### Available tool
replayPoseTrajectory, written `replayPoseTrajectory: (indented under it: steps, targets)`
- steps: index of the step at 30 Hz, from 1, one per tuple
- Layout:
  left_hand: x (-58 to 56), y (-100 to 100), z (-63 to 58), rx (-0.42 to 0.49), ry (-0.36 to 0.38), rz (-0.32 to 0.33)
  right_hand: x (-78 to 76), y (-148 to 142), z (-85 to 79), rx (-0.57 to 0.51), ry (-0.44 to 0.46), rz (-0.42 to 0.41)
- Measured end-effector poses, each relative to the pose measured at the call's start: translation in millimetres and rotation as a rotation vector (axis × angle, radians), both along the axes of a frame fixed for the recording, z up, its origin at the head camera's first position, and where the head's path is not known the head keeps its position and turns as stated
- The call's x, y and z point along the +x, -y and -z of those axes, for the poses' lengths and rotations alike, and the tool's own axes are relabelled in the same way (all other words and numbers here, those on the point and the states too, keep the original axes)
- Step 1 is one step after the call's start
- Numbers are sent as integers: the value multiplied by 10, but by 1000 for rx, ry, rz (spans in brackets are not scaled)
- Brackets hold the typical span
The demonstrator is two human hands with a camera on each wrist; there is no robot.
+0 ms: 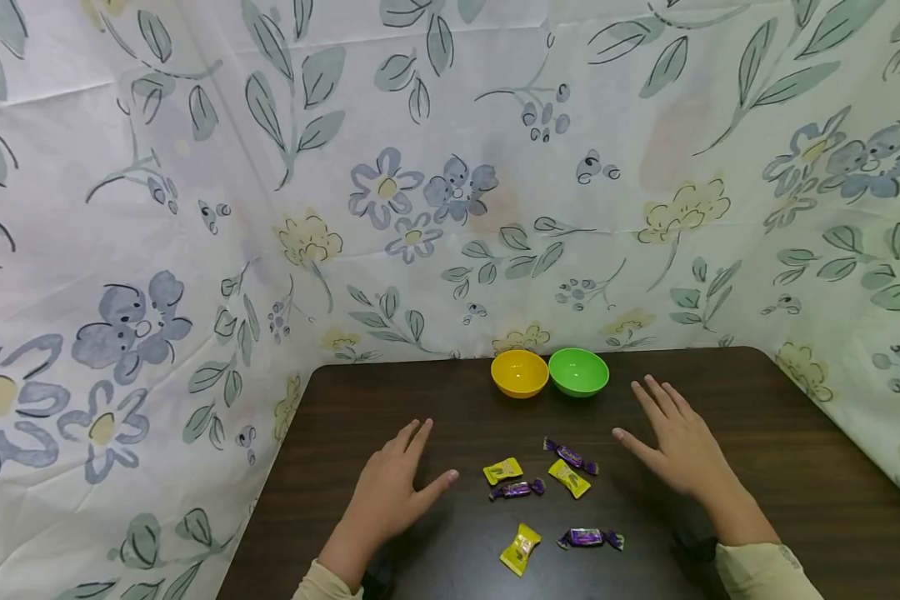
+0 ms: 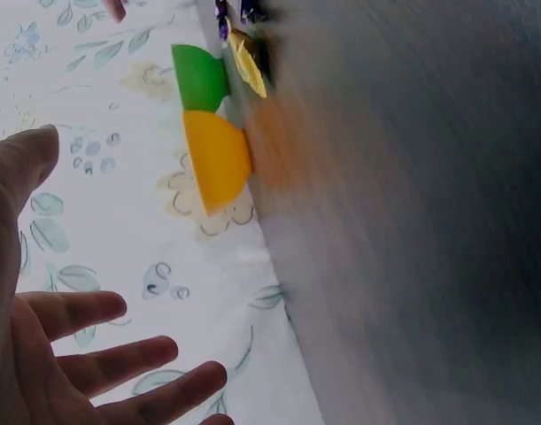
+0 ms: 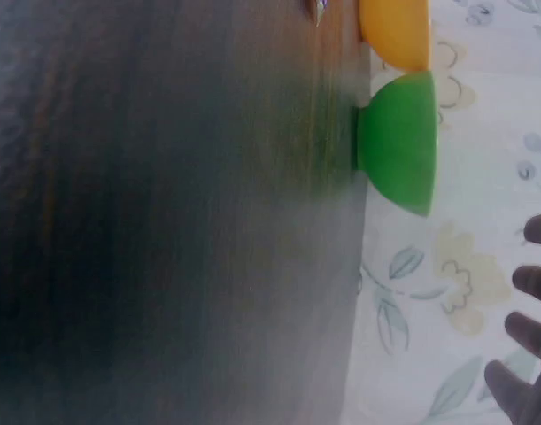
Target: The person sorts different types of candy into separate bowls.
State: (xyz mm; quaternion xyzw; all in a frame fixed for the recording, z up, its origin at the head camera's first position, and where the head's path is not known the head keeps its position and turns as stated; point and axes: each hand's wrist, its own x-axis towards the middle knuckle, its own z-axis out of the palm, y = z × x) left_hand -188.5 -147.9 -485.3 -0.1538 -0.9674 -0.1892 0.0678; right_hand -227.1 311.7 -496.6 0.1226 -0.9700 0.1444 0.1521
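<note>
In the head view my left hand (image 1: 392,490) hovers over the table's left side, fingers spread and holding nothing. My right hand (image 1: 682,446) is held over the right side, also spread and free of any object. Between them lie wrapped candies: a yellow candy (image 1: 502,471) beside a purple candy (image 1: 517,489), another yellow candy (image 1: 569,479) touching or close to a purple candy (image 1: 571,456), and nearer me a yellow candy (image 1: 521,549) and a purple candy (image 1: 591,538). A yellow bowl (image 1: 520,373) and a green bowl (image 1: 578,372) stand side by side at the back.
The dark wooden table (image 1: 405,392) has its far edge against a floral cloth (image 1: 450,167), which also hangs along the left and right sides. Both bowls are close to that far edge, upright.
</note>
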Motion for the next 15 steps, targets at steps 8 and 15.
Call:
replayPoseTrajectory:
  steps: [8,15]
  targets:
    - [5,-103,23,21,1,60,-169,15,18,15,30,-11]
    - [17,-212,61,-1,3,118,-331,11,81,17,94,-16]
